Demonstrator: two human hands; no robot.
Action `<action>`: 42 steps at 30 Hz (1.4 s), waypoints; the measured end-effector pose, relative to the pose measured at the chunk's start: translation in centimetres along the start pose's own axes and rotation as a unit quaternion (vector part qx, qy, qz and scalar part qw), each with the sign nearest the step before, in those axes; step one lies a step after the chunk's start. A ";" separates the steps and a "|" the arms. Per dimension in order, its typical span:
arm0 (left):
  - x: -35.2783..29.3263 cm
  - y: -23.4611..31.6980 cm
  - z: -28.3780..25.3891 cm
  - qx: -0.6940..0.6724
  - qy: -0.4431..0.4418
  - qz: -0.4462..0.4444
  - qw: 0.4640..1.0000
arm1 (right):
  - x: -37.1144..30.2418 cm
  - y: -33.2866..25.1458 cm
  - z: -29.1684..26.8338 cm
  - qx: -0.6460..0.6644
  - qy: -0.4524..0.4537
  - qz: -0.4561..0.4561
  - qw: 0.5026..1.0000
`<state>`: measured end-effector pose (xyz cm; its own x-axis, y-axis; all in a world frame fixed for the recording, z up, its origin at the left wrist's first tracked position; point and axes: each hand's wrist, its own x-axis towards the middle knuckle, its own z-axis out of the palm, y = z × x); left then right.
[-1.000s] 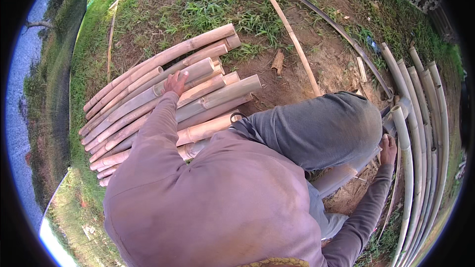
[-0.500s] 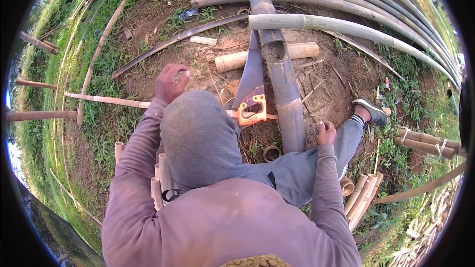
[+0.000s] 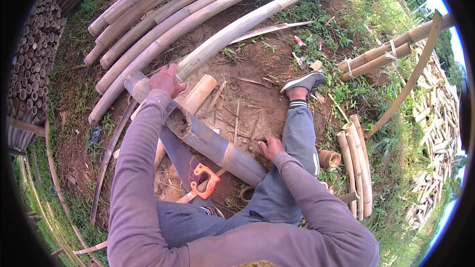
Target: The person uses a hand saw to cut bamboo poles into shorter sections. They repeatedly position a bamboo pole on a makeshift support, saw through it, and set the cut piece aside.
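My left hand [image 3: 168, 82] reaches forward and is closed on the near end of a long pale bamboo pole [image 3: 225, 32], above a thick grey bamboo piece [image 3: 210, 141]. That grey piece lies slantwise with a hollow notch cut in its upper side, its lower end against my thigh. A handsaw [image 3: 207, 180] with an orange handle stands beside it, blade upward, held by neither hand. My right hand [image 3: 271, 146] hangs over the soil beside my bent leg, fingers loosely curled and slightly apart, nothing visible in them. A shorter yellowish bamboo piece [image 3: 199, 92] lies under the grey one.
Several long bamboo poles [image 3: 163, 29] lie side by side ahead. Cut bamboo lengths [image 3: 354, 168] stand at my right, near a short bamboo ring [image 3: 329, 158]. Tied poles [image 3: 378, 59] lie farther right, beside a heap of bamboo scraps [image 3: 438, 133]. Stacked bamboo [image 3: 34, 79] is at far left.
The view has swung to the right. My left hand has moved from left of the saw onto the pale pole's end. My right hand stays near my bent leg.
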<state>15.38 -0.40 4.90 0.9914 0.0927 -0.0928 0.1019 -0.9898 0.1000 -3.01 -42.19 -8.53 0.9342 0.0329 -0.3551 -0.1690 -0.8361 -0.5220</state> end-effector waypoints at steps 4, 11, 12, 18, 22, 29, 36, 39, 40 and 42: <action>-6.6 -2.6 -4.1 -0.024 0.057 0.064 0.996 | 1.4 -1.7 -1.9 0.041 0.013 0.002 0.999; -30.1 -17.6 -3.2 -0.004 0.048 -0.017 0.999 | 13.1 -6.4 -4.6 0.321 0.096 -0.059 0.940; -34.1 -18.8 -4.1 0.022 0.026 -0.087 0.996 | 14.2 -9.7 -5.7 0.416 0.078 -0.030 0.906; -57.2 -34.6 -4.2 0.125 0.106 -0.351 0.922 | 16.0 -25.2 -9.3 0.806 -0.055 -0.012 0.589; -61.3 -35.1 -0.9 0.160 0.350 -0.657 0.649 | 7.9 -32.8 -1.3 0.831 -0.161 -0.030 0.532; -38.2 -19.1 4.9 -0.854 0.422 -0.156 0.262 | -9.4 -37.9 10.4 0.472 -0.418 -0.057 0.774; -52.8 -43.1 12.4 -0.669 0.473 -0.532 0.216 | -3.3 -21.8 3.2 0.246 -0.222 -0.162 0.929; -54.1 -47.9 13.1 -0.663 0.461 -0.551 0.210 | -5.9 -16.5 1.2 -0.003 -0.204 -0.338 0.919; -53.5 -48.7 13.1 -0.655 0.469 -0.551 0.220 | -7.1 -15.9 1.5 -0.027 -0.207 -0.378 0.902; -52.5 -50.0 13.4 -0.637 0.476 -0.562 0.229 | -8.9 -15.1 3.5 -0.069 -0.212 -0.460 0.859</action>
<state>-42.83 42.73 -8.52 -0.2118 0.7925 -0.5720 -0.3235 0.4954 0.8062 -9.89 -27.93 -0.16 0.4485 0.8874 -0.1068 0.6466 -0.4046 -0.6467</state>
